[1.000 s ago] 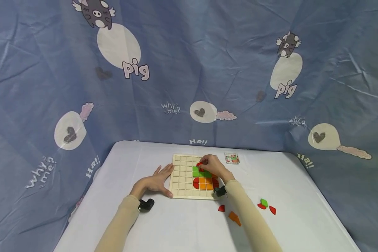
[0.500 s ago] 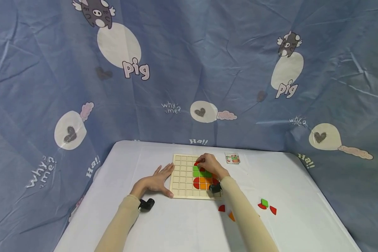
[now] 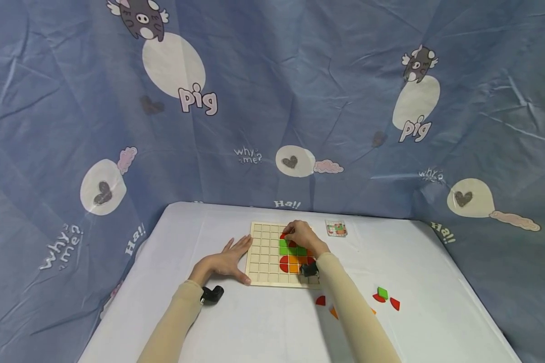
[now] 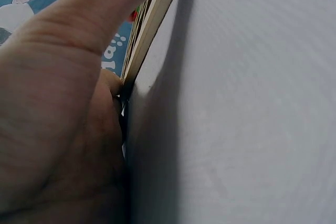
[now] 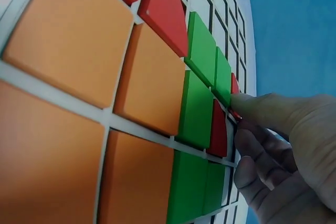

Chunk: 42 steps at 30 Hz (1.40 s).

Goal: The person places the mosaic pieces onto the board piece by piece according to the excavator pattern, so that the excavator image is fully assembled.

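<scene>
We see the right hand (image 3: 303, 236) pinching a small red piece (image 5: 234, 98) over the far rows of the wooden grid board (image 3: 260, 257), just beyond the green tiles (image 5: 202, 85) and directly under the fingertips (image 5: 247, 129). The left hand (image 3: 224, 262) lies flat and relaxed on the white table (image 3: 263, 327), its fingers touching the board's left edge, farther from the piece.

One grid board (image 3: 263, 257); two hands (image 3: 222, 262); one card (image 3: 335, 228).
</scene>
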Available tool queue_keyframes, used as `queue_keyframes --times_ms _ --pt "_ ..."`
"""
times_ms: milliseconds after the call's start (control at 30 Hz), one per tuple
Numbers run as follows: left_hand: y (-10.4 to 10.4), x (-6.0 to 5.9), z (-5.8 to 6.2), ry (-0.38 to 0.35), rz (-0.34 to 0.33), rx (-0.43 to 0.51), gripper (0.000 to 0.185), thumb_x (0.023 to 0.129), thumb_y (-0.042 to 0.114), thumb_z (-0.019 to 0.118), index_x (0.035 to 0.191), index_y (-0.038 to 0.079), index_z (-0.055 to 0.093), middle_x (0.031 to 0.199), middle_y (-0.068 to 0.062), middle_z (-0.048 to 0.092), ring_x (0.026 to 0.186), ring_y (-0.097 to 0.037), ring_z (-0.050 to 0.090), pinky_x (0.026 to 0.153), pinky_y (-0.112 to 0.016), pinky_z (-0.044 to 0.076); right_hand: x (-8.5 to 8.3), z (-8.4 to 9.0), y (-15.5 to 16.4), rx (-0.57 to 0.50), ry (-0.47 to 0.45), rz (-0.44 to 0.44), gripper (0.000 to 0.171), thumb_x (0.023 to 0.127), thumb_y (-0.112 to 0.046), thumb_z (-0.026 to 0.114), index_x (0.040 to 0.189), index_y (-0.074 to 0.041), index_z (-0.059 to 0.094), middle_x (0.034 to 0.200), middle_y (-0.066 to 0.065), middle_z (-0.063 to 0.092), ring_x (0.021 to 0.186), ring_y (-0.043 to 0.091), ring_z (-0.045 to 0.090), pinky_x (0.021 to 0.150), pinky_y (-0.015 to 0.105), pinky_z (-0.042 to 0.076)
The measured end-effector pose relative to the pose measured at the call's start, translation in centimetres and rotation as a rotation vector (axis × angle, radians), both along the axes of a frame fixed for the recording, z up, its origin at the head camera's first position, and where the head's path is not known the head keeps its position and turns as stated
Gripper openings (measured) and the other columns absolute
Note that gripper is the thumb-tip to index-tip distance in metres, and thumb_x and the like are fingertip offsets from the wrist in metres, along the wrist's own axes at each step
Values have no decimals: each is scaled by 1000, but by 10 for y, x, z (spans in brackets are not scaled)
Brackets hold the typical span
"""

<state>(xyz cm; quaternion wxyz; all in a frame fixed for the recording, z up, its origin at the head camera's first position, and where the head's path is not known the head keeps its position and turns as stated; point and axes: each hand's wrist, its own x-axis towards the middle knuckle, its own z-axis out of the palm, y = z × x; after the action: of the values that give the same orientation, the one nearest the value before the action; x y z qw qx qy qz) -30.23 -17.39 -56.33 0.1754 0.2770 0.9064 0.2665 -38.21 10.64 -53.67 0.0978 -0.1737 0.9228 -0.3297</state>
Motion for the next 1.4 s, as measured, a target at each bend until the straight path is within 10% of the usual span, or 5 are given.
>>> queue_keyframes --times_ms 500,967,1400 --pt "7 -2 1 -3 0 -10 134 63 58 82 154 2 2 164 -11 -5 151 -29 -6 121 -52 -11 18 10 32 -31 63 -8 16 93 -20 65 105 -10 71 95 1 66 84 13 61 73 29 55" --pt "1 -2 3 -14 8 -25 134 64 59 82 154 3 1 163 -11 -6 151 -28 -7 120 -52 -11 118 22 109 3 155 52 15 88 -12 68 102 -6 69 89 -2 66 76 7 55 65 22 50" --pt "1 2 4 -1 1 -3 134 64 58 82 154 1 1 163 -14 -5 151 -31 -5 120 -55 -10 188 4 172 54 -16 -46 31 82 -32 77 104 -15 65 95 -5 60 82 9 53 66 20 46"
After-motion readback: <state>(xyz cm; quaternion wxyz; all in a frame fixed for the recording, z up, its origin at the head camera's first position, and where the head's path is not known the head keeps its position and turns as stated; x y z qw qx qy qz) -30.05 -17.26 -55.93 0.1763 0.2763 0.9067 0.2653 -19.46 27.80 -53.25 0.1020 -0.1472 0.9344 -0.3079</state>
